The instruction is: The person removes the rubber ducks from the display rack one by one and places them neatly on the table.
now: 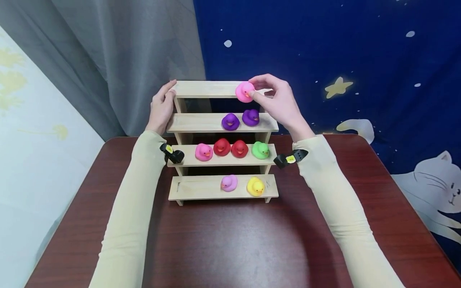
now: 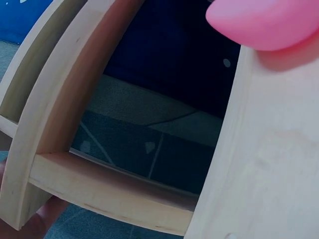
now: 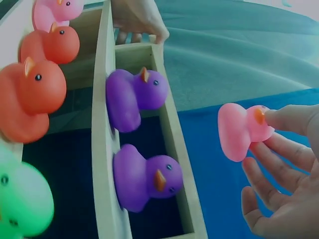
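A pink rubber duck [image 1: 243, 91] is pinched between the thumb and fingers of my right hand [image 1: 280, 100], over the right part of the top tier. My left hand [image 1: 161, 110] grips the upper left end of the wooden tiered shelf [image 1: 201, 89]; some of its fingers are hidden behind the wood. Just below the held duck, two purple ducks [image 1: 230, 122] sit on the second tier. In the right wrist view the held duck [image 3: 234, 130] faces my thumb, beside the shelf frame.
The third tier carries another pink duck [image 1: 203, 152], two red ducks [image 1: 221, 147] and a green duck [image 1: 261, 150]. On the lowest tier are a lilac duck [image 1: 229, 183] and a yellow duck [image 1: 255, 187]. The shelf stands on a dark red-brown table [image 1: 230, 244], with curtains [image 1: 151, 52] behind.
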### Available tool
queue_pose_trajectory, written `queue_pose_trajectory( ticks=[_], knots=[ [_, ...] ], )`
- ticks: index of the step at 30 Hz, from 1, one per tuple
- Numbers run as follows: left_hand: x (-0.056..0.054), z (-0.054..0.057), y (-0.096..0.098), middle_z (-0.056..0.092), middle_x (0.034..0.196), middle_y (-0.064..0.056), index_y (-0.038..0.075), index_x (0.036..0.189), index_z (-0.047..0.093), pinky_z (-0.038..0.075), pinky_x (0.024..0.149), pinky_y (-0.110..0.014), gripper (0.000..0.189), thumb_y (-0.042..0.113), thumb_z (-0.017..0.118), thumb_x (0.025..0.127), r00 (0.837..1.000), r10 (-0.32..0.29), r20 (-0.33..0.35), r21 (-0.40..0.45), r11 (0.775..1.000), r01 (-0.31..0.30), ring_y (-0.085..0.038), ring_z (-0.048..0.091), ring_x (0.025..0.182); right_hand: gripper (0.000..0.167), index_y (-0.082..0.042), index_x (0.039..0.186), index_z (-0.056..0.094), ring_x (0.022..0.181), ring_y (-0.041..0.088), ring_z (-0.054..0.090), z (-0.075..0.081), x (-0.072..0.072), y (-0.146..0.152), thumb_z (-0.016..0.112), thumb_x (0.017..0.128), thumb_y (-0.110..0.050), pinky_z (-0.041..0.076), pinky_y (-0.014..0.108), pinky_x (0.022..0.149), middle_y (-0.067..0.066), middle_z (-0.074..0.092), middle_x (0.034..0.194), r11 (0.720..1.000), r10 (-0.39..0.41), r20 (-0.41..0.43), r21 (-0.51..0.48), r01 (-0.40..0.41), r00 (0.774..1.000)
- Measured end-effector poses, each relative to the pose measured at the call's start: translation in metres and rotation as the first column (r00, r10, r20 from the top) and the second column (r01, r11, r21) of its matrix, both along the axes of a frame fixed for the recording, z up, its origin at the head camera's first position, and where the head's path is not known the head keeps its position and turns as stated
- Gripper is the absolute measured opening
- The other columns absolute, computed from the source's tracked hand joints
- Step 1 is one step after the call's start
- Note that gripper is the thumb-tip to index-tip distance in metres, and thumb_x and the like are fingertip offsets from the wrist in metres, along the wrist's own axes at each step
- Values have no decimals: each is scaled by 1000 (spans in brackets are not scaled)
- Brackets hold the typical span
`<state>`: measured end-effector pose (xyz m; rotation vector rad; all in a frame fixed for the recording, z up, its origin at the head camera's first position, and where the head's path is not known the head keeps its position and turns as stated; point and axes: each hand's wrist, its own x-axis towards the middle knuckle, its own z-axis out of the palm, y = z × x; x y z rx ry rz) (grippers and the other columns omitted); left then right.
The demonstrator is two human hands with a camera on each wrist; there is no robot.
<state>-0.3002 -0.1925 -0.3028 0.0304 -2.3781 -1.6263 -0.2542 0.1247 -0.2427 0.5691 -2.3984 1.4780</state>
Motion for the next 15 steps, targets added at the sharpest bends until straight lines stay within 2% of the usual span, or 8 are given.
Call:
queue_pose_trajectory(
  ticks=[8, 15],
  knots=[
    [1, -1, -1, 32, 151, 18, 35, 146, 44, 20, 110, -27, 43, 36, 37, 104, 1000, -14, 24, -1, 1000, 14, -2, 27, 136, 34, -9, 121, 66, 106, 13, 57, -2, 13, 21, 70, 91, -24, 45, 31, 90, 4, 66, 113, 998, -3, -12, 55, 3, 1000],
    [3, -5, -2, 29, 154, 13, 35, 148, 40, 20, 112, -32, 45, 39, 40, 103, 998, -52, 41, 23, 998, 51, -7, 27, 138, 34, -8, 120, 66, 108, 17, 55, -12, 23, 41, 71, 90, -24, 42, 37, 93, 6, 66, 113, 995, -37, -34, 89, 40, 999]
  ],
)
